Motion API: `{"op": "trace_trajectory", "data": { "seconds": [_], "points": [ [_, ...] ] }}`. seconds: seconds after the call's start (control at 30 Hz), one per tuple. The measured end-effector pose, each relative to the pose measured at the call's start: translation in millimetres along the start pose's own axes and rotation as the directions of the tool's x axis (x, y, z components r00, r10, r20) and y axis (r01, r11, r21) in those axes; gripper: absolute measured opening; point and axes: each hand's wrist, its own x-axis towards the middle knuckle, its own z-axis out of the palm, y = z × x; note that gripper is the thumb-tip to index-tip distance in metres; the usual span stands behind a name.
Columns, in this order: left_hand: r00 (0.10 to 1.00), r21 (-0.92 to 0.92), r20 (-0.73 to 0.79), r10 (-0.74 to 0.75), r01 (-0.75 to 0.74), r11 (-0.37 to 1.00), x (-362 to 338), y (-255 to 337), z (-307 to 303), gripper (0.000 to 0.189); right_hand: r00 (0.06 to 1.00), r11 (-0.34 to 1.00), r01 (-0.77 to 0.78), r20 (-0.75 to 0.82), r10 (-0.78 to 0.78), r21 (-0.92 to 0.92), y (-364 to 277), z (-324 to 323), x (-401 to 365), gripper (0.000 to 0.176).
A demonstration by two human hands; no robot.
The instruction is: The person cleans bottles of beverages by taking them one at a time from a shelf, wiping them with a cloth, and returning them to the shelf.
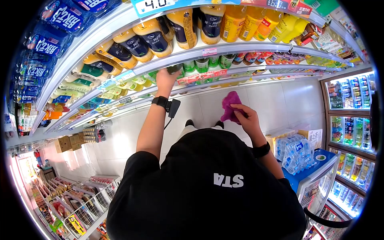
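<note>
My left hand (166, 79) reaches into a lower shelf, its fingers around the dark top of a bottle (175, 69) in a row of green bottles (202, 64). The fingertips are partly hidden by the bottle and the shelf edge. My right hand (247, 119) is closed on a crumpled purple cloth (231, 105), pinched between thumb and fingers and held above the floor, apart from the shelves.
Yellow bottles with dark labels (154, 40) and orange drinks (233, 26) stand on the shelf above. Price strips (204, 75) line the shelf edges. To the right are wrapped water bottles (295, 152) and lit drink coolers (351, 94). Cardboard boxes (69, 143) and a wire rack (90, 208) are at left.
</note>
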Motion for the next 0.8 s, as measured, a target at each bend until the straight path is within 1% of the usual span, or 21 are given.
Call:
{"op": "trace_trajectory", "data": {
  "seconds": [0.13,0.17,0.2,0.23,0.27,0.33,0.37,0.5,0.57,0.6,0.63,0.67,0.7,0.73,0.77,0.8],
  "points": [
    [0.997,-0.022,0.066,-0.040,0.041,0.999,-18.2,20.7,-9.2,0.055,0.998,0.998,-0.061,-0.033,0.062,0.027,-2.9,-1.1,-0.9,0.025],
    [0.996,0.059,0.011,0.087,-0.088,0.994,-22.4,26.2,-11.3,0.057,0.998,0.998,-0.057,-0.033,0.058,0.024,-2.9,-1.3,-0.1,0.025],
    [0.976,0.146,-0.033,0.216,-0.209,0.967,-25.5,29.7,-13.1,0.058,0.998,0.998,-0.053,-0.032,0.054,0.021,-3.0,-1.4,0.7,0.025],
    [0.981,0.096,0.046,0.189,-0.192,0.977,-29.2,25.6,-11.7,0.064,0.998,0.998,-0.053,-0.036,0.053,0.022,-3.8,-1.3,1.3,0.025],
    [0.981,0.095,0.048,0.190,-0.193,0.977,-30.8,18.3,-7.4,0.064,0.998,0.998,-0.057,-0.038,0.057,0.004,-5.4,-1.2,1.1,0.025],
    [0.943,-0.037,0.089,0.321,-0.319,0.947,-34.0,10.4,-1.5,0.068,0.997,0.998,-0.062,-0.039,0.062,-0.017,-6.2,-1.5,0.1,0.025],
    [0.944,-0.045,0.132,0.303,-0.300,0.953,-36.9,8.8,-0.3,0.071,0.997,0.998,-0.065,-0.033,0.065,-0.025,-6.1,-1.6,0.2,0.024],
    [0.954,-0.052,0.110,0.278,-0.274,0.960,-38.4,20.9,-11.6,0.069,0.998,0.997,-0.052,-0.038,0.050,-0.055,-9.0,-4.5,1.5,0.023],
    [0.986,-0.114,0.023,0.166,-0.163,0.980,-39.5,37.8,-31.5,0.067,0.998,0.994,-0.066,-0.019,0.064,-0.082,-8.5,-10.7,1.1,0.027],
    [0.984,-0.132,0.019,0.179,-0.175,0.976,-42.1,47.3,-44.0,0.064,0.997,0.992,-0.074,0.003,0.075,-0.106,-8.3,-12.8,2.6,0.030],
    [0.989,-0.366,0.010,0.149,-0.135,0.921,-46.7,50.1,-48.2,0.070,0.997,0.991,-0.075,0.007,0.076,-0.107,-12.0,-12.3,5.8,0.030],
    [0.993,-0.576,0.007,0.114,-0.089,0.812,-52.9,51.5,-51.2,0.076,1.000,0.996,0.006,0.029,-0.003,-0.090,-16.1,-11.5,9.2,0.035],
    [0.991,-0.723,0.098,0.092,0.007,0.691,-60.6,52.2,-54.1,0.078,0.995,0.994,0.085,0.053,-0.081,-0.070,-20.6,-9.8,12.8,0.040],
    [0.992,-0.719,0.094,0.079,0.012,0.695,-69.7,62.4,-59.3,0.078,0.995,0.994,0.081,0.067,-0.077,-0.069,-34.2,-4.0,17.3,0.040],
    [0.970,-0.882,0.239,0.034,0.202,0.425,-77.4,80.8,-66.3,0.078,0.980,0.980,0.178,0.111,-0.168,-0.093,-56.1,6.2,22.9,0.042],
    [0.924,-0.922,0.380,0.043,0.374,0.103,-82.3,90.4,-71.2,0.079,0.953,0.955,0.277,0.156,-0.259,-0.109,-77.2,16.6,29.5,0.045]
  ]
}}
